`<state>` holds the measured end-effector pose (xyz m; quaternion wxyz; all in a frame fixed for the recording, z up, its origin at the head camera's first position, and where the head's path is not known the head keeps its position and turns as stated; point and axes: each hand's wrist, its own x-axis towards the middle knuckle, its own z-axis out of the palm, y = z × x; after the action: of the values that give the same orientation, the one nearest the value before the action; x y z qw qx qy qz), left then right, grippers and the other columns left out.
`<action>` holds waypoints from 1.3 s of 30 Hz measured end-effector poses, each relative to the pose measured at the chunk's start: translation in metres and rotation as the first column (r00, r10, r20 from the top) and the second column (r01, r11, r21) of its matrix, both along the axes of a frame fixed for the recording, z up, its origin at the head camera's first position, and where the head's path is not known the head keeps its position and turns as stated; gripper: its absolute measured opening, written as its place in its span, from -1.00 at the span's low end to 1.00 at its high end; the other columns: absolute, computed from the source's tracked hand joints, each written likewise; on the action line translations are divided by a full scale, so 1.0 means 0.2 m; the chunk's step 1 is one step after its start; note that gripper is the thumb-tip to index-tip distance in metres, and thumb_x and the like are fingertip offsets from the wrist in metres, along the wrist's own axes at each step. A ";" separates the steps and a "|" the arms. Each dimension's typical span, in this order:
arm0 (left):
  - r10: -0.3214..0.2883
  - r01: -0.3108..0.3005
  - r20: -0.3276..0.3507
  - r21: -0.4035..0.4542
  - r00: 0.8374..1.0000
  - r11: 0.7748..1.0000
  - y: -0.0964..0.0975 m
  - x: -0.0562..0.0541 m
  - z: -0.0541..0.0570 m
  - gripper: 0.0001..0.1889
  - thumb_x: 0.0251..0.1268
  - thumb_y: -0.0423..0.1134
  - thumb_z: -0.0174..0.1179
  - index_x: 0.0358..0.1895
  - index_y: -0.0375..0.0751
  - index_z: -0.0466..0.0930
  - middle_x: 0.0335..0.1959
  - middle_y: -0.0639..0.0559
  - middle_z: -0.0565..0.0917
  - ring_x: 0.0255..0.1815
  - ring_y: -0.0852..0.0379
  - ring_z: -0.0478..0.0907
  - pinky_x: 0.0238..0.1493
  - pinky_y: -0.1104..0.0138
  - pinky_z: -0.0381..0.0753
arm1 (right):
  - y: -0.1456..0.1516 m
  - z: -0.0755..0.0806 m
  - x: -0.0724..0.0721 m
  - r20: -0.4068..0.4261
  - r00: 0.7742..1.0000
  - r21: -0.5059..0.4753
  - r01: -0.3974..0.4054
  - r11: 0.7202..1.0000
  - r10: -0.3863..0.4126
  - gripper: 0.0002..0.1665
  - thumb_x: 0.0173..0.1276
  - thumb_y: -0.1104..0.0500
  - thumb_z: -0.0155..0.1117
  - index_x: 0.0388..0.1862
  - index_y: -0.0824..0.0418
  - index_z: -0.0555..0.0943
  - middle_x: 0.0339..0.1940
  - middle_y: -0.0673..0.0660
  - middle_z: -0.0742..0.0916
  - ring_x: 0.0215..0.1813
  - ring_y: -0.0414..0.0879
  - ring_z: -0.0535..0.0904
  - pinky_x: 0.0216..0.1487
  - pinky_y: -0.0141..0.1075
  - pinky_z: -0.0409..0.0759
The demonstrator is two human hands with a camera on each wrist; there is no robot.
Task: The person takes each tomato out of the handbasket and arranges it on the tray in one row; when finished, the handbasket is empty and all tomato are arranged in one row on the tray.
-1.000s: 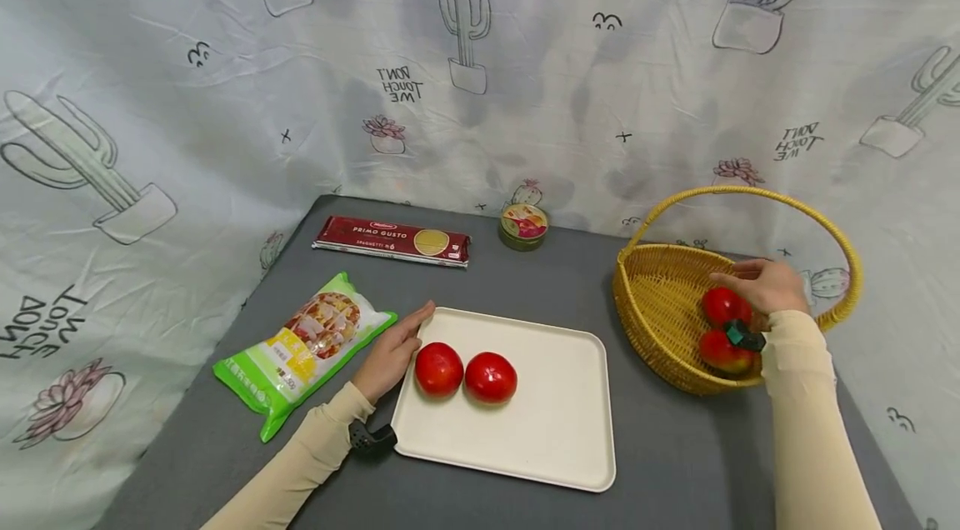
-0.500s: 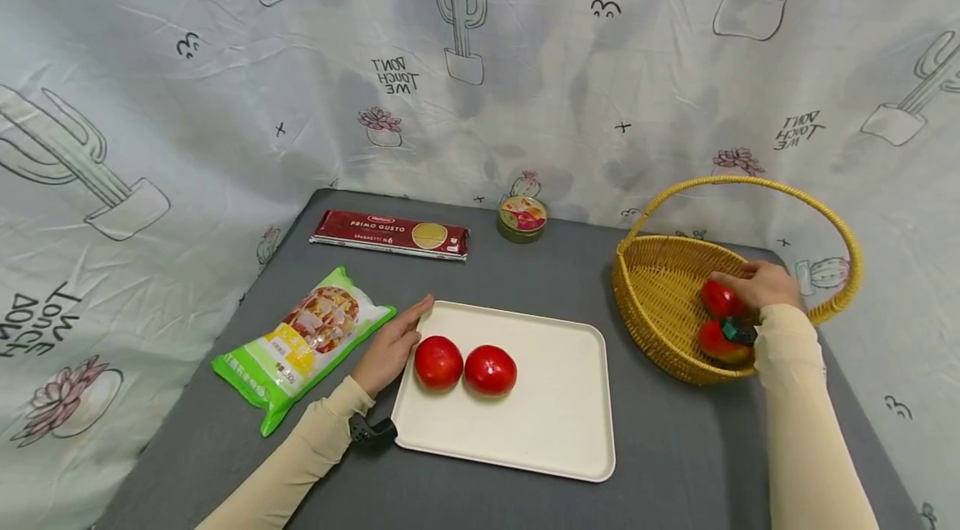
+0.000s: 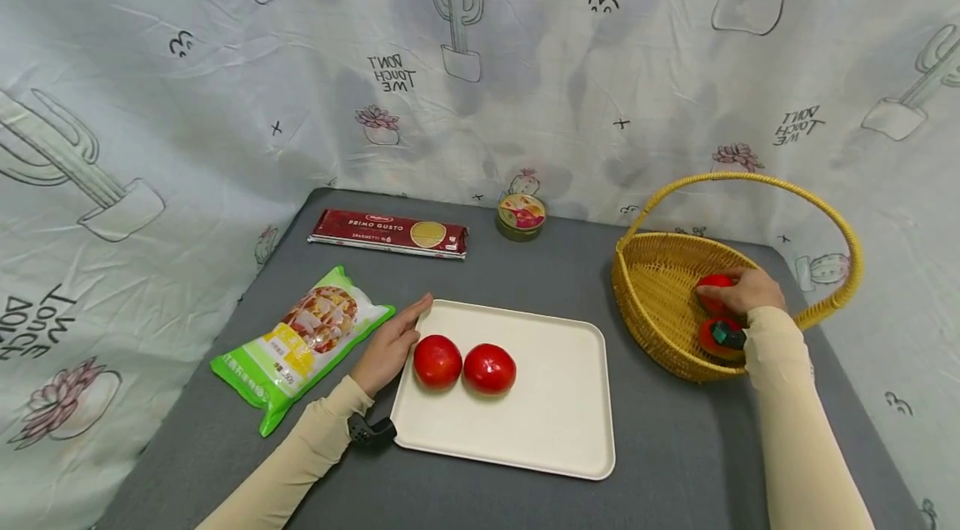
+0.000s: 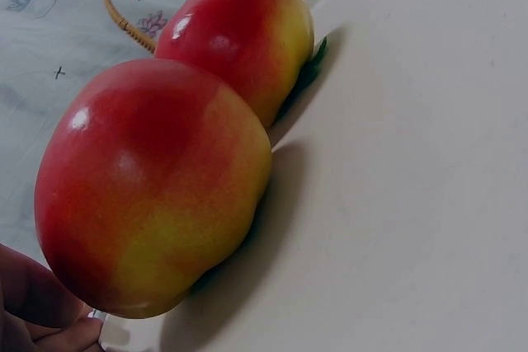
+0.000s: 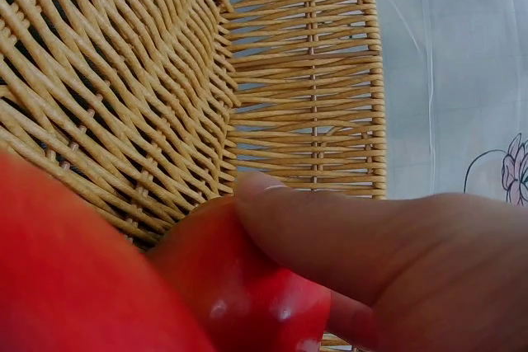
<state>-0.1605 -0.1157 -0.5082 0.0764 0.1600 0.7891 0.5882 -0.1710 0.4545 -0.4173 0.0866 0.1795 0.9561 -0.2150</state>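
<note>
In the head view, my right hand point(image 3: 753, 291) reaches into the yellow wicker basket point(image 3: 637, 322) and grips a red tomato point(image 3: 714, 293). The right wrist view shows the thumb lying across that tomato point(image 5: 239, 286). A second tomato point(image 3: 718, 337) lies nearer in the basket, partly under the wrist strap. My left hand point(image 3: 386, 348) rests along the left edge of a cream tray point(image 3: 555, 397), fingers nearly straight. Two tomatoes, a left one point(image 3: 437, 362) and a right one point(image 3: 490, 369), sit side by side on the tray; the left wrist view shows yellow patches and green leaves beneath.
A green and white food bag point(image 3: 303, 342) lies left of the tray. Behind it are a dark red spaghetti packet point(image 3: 386, 233) and a small round can point(image 3: 521, 216). The basket's tall handle point(image 3: 750, 178) arches over my right hand. A printed curtain point(image 3: 540, 55) hangs behind the table.
My right hand has come down onto the far tomato in the basket, closed round it, and shifted slightly left with it. My left hand stays at the tray edge. The head view has tilted slightly.
</note>
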 end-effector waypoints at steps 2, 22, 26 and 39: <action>0.001 -0.001 -0.005 0.002 1.000 1.000 0.00 0.00 0.00 -0.41 0.52 -0.61 -0.13 0.59 -0.49 0.27 0.65 -0.30 0.24 0.68 -0.23 0.13 0.61 0.02 0.13 | -0.01 0.01 0.00 -0.006 1.000 0.005 -0.002 1.000 0.002 -0.04 0.46 -0.16 0.35 0.41 0.64 0.36 0.21 0.65 0.51 0.10 0.49 0.50 0.14 0.31 0.59; -0.006 0.006 0.005 0.015 1.000 1.000 0.00 0.00 0.00 -0.40 0.51 -0.61 -0.15 0.60 -0.48 0.25 0.66 -0.30 0.23 0.69 -0.23 0.11 0.60 0.06 0.11 | -0.20 0.20 0.06 -0.115 0.992 -0.020 -0.063 0.998 0.060 0.05 0.53 -0.27 0.27 0.52 0.58 0.28 0.24 0.64 0.51 0.11 0.49 0.47 0.09 0.35 0.63; -0.009 0.009 -0.004 0.011 1.000 1.000 0.00 0.00 0.00 -0.40 0.51 -0.62 -0.15 0.60 -0.50 0.24 0.65 -0.32 0.22 0.68 -0.25 0.10 0.60 0.02 0.11 | -0.32 0.27 0.11 -0.162 0.979 -0.022 -0.129 0.991 0.124 0.04 0.51 -0.30 0.28 0.55 0.50 0.31 0.27 0.62 0.52 0.14 0.49 0.49 0.08 0.38 0.63; 0.002 -0.001 0.007 -0.005 1.000 1.000 0.00 0.00 0.01 -0.40 0.53 -0.60 -0.14 0.61 -0.45 0.25 0.66 -0.29 0.22 0.69 -0.24 0.10 0.61 0.01 0.12 | -0.87 0.24 0.30 -0.360 0.844 -0.027 -0.436 0.899 0.398 -0.22 0.29 0.03 0.64 0.39 0.35 0.59 0.18 0.41 0.72 0.04 0.32 0.67 0.01 0.24 0.76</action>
<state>-0.1610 -0.1160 -0.5072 0.0792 0.1571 0.7903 0.5869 -0.1100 0.2808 -0.3697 -0.0283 -0.0783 0.9592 -0.2701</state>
